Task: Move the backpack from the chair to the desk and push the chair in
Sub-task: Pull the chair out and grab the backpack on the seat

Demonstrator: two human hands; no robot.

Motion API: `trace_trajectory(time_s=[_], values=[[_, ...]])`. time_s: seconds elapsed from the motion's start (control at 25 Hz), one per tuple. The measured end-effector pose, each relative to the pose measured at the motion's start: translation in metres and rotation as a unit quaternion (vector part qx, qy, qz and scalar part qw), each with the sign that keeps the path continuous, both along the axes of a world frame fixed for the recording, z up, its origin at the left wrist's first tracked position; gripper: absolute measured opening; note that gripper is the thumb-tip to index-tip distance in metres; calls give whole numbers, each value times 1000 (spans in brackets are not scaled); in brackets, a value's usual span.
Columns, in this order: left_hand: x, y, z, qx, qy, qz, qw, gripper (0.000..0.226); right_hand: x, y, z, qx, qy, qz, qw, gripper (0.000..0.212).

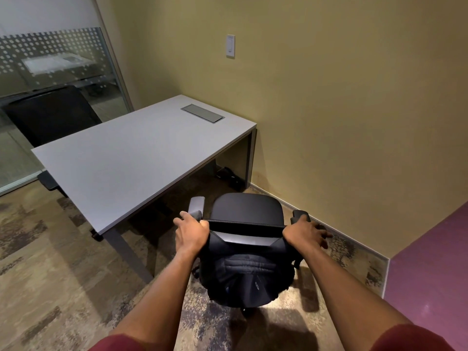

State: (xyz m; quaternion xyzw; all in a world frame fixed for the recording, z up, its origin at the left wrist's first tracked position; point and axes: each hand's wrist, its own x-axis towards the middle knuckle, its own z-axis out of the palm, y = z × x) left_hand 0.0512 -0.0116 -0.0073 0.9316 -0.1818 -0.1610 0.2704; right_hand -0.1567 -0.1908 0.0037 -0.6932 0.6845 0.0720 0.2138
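Note:
A black office chair stands at the near right corner of the grey desk, seat toward the desk and backrest toward me. A black backpack hangs down the rear of the backrest, its upper corners wrapped over the top corners. My left hand curls around the top left corner, where the backpack hangs. My right hand lies over the top right corner, fingers partly spread toward the wall. Whether each hand grips strap or chair frame is hard to tell.
The desk top has a grey cable hatch near the wall. A second black chair stands beyond the desk by a glass partition. The tan wall runs close on the right, and a purple surface sits at lower right.

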Motion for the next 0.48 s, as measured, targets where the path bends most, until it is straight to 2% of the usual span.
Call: trace_trajectory(time_s=[0.16, 0.28, 0.48], values=[[-4, 5, 1, -19, -4, 20, 1000, 53, -17, 2, -2, -23, -84, -48, 995, 66], [-11, 8, 1, -32, -4, 28, 999, 54, -26, 8, -5, -28, -169, -124, 977, 64], [-22, 16, 4, -55, -7, 56, 997, 59, -31, 19, -7, -70, -242, -180, 951, 57]])
